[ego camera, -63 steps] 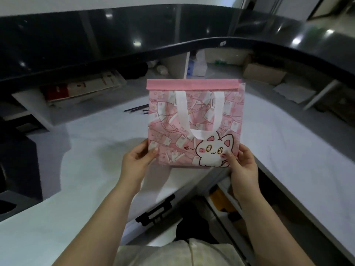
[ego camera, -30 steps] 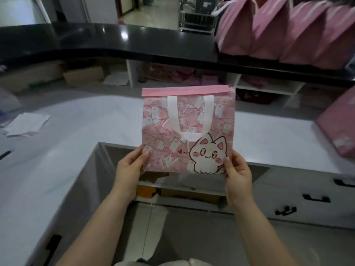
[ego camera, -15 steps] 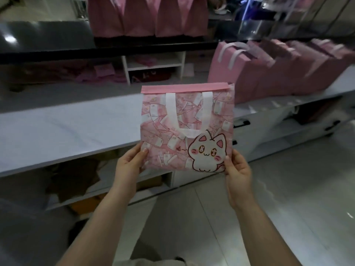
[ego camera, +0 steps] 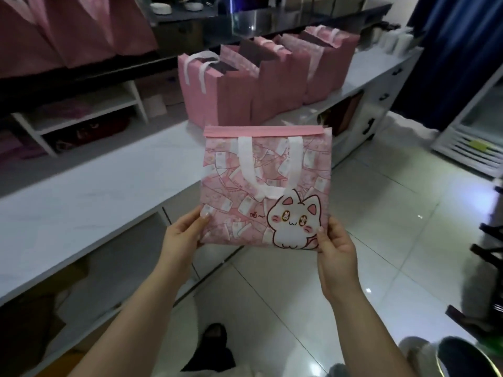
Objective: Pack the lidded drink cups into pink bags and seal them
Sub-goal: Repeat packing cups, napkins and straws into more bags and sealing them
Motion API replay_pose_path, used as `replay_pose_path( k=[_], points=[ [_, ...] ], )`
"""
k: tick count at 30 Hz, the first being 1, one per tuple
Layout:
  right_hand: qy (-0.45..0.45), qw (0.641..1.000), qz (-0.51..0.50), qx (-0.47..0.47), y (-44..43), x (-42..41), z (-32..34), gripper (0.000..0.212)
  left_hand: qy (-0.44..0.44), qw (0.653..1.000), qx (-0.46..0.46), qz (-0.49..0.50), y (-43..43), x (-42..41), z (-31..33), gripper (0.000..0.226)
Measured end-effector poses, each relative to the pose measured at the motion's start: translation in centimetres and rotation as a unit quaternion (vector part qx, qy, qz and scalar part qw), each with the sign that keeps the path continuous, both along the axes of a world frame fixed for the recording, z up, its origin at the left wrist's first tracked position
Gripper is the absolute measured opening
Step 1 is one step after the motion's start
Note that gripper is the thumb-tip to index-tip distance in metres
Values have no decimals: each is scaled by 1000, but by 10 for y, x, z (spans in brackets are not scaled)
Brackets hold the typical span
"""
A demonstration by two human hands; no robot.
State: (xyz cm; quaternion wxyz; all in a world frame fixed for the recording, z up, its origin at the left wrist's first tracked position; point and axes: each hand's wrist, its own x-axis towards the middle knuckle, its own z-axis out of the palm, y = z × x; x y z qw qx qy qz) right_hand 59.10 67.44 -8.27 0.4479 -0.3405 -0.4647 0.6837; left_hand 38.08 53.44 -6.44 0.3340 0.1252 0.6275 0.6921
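Bag [ego camera: 266, 186]: held upright in the air in front of the person, above the floor and just off the counter's edge; its flat front is turned to the camera.
Bag top: closed across by a plain pink strip [ego camera: 262, 131].
Handle [ego camera: 269, 170]: white, laid flat down the front in a U.
Print: a white cat [ego camera: 295, 221] is shown at the lower right, over a pattern of pale cards.
Left hand [ego camera: 185, 235]: the bag's lower left corner is pinched, thumb on the front.
Right hand [ego camera: 336, 248]: the lower right corner is grasped the same way, thumb beside the cat.
Counter [ego camera: 95, 194]: white, run along the left, with open shelves beneath.
Standing bags [ego camera: 245, 85]: a row of pink ones is set on the counter behind the held bag, white handles up.
Floor [ego camera: 381, 213]: glossy pale tiles; a dark shoe [ego camera: 215, 333] is seen below.
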Motion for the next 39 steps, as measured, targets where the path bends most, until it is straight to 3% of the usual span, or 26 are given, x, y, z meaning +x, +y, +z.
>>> replay_pose_path(
  k=[9,22,39],
  points=[
    [-30,993,-108,-32,53,20,-18,30,-9,996,-10,-91,96,1,-12,20],
    [-37,975,-217,-14,195,-33,-5,33,12,976,25,-218,274,-65,8,21],
    [-57,954,-294,-36,319,-34,-12,36,-38,962,-17,-271,444,-79,-20,26]
  ],
)
